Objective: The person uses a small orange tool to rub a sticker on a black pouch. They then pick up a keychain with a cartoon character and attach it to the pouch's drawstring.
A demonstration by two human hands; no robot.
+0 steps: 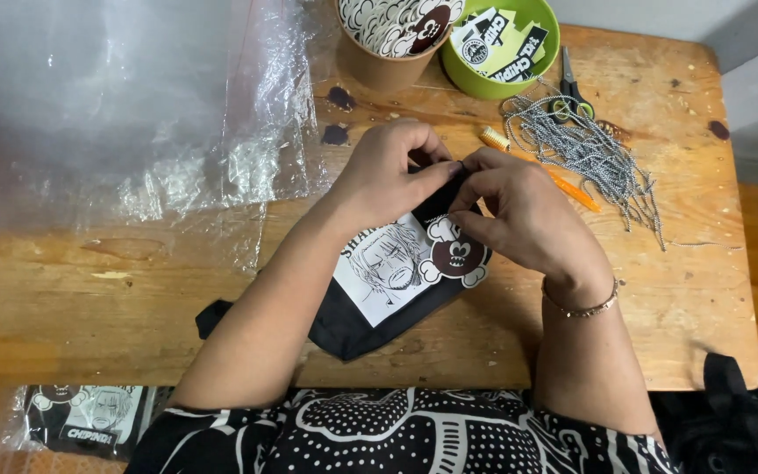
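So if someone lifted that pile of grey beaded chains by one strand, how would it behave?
The beaded chains would probably hang limp, since they lie in loose curls. They look tangled, so several may lift together. Loose ends near the scissors might snag them.

Clear plastic bags point(133, 114), crumpled, far left on bench. Bagged black pouch point(89, 417) with white picture label, near left edge. Black-and-white stickers point(497, 44) in green bowl, far centre. White rectangular label point(388, 268) on black pouch, centre.

Soft even light, sharp focus
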